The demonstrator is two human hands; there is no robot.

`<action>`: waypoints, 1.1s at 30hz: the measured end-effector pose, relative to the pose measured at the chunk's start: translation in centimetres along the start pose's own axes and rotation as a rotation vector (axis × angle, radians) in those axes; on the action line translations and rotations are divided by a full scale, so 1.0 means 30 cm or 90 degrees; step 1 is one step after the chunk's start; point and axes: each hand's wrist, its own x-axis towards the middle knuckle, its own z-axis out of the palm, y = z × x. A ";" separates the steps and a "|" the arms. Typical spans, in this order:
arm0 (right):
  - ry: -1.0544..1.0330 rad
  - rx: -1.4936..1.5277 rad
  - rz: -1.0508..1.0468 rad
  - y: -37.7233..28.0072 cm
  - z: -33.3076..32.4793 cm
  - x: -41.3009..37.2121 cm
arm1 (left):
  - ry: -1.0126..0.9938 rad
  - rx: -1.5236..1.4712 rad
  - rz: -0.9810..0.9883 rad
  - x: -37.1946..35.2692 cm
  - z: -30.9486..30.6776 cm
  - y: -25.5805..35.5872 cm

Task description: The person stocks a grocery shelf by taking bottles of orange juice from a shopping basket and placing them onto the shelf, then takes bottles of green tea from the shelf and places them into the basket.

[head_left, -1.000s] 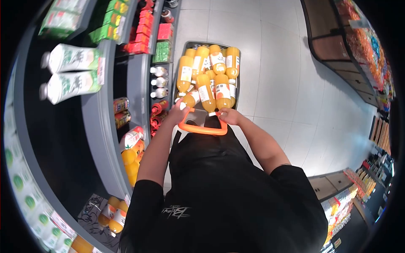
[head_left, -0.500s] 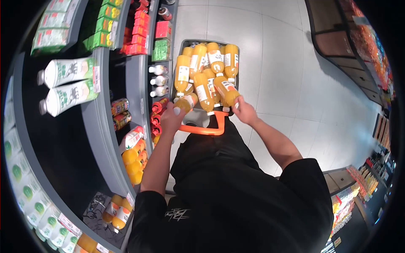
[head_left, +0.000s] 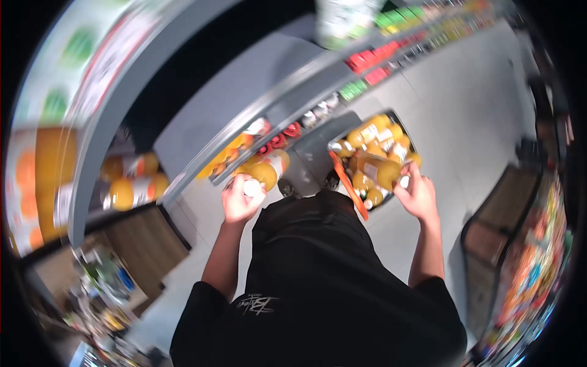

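Observation:
My left hand [head_left: 243, 200] is closed around the white-capped neck end of an orange juice bottle [head_left: 269, 170], held beside the shelf edge. My right hand [head_left: 418, 193] grips a second juice bottle [head_left: 378, 169] near its white cap. That bottle lies tilted over the shopping basket [head_left: 408, 132], a dark one with an orange handle [head_left: 348, 185] at its near left side. Several more juice bottles [head_left: 369, 133] with white labels fill the basket, some partly hidden under the held one.
Grey shelving [head_left: 214, 116] runs diagonally along my left, with red-capped bottles [head_left: 278, 140] and small cartons on it. Orange juice bottles [head_left: 131, 191] lie on a shelf at the far left. A display stand [head_left: 498, 208] with colourful packages is on my right.
The view has turned left, so the shelves now run diagonally. The left hand's bottle has moved away from the basket toward the shelf; the right hand's bottle stays over the basket.

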 end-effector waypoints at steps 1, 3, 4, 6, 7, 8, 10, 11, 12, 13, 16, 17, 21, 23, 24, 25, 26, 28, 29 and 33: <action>-0.008 0.029 -0.062 -0.103 -0.052 0.013 | 0.017 0.011 -0.010 -0.033 -0.046 -0.027; -0.025 0.087 -0.175 -0.312 -0.117 0.046 | 0.064 0.033 -0.003 -0.103 -0.111 -0.095; -0.006 0.128 -0.242 -0.411 -0.125 0.078 | 0.098 0.036 -0.024 -0.144 -0.140 -0.142; 0.021 0.218 -0.360 -0.591 -0.112 0.113 | 0.150 0.042 -0.065 -0.245 -0.190 -0.220; 0.033 0.319 -0.385 -0.662 -0.073 0.143 | 0.168 0.050 -0.121 -0.294 -0.219 -0.235; 0.012 0.448 -0.458 -0.729 -0.028 0.193 | 0.203 0.043 -0.143 -0.342 -0.237 -0.262; -0.081 0.636 -0.306 -0.928 0.026 0.211 | 0.275 0.034 -0.186 -0.434 -0.272 -0.317; -0.069 0.644 -0.307 -1.017 0.064 0.231 | 0.297 0.027 -0.234 -0.479 -0.288 -0.333; -0.059 0.653 -0.309 -1.107 0.104 0.250 | 0.325 0.024 -0.264 -0.515 -0.304 -0.346; -0.049 0.680 -0.286 -1.201 0.135 0.256 | 0.352 0.021 -0.295 -0.553 -0.318 -0.358; -0.080 0.608 -0.308 -1.374 0.230 0.333 | 0.420 0.021 -0.356 -0.647 -0.342 -0.389; -0.064 0.520 -0.359 -1.419 0.262 0.374 | 0.436 0.025 -0.366 -0.669 -0.350 -0.402; 0.017 0.303 -0.527 -1.622 0.355 0.449 | 0.488 0.056 -0.379 -0.762 -0.380 -0.448; -0.017 0.232 -0.514 -1.709 0.373 0.464 | 0.500 0.045 -0.411 -0.808 -0.380 -0.480; -0.033 0.195 -0.509 -1.757 0.379 0.465 | 0.504 0.040 -0.422 -0.818 -0.387 -0.495; -0.071 0.145 -0.436 -1.814 0.361 0.435 | 0.511 0.040 -0.424 -0.827 -0.392 -0.504; -0.069 0.101 -0.438 -1.843 0.376 0.449 | 0.517 0.041 -0.425 -0.834 -0.395 -0.510; -0.063 0.013 -0.444 -1.902 0.407 0.479 | 0.514 0.040 -0.439 -0.842 -0.402 -0.519; -0.012 -0.033 -0.538 -1.911 0.443 0.540 | 0.508 0.038 -0.452 -0.841 -0.406 -0.521; 0.154 -0.167 -0.875 -1.964 0.444 0.494 | 0.507 0.058 -0.456 -0.823 -0.408 -0.533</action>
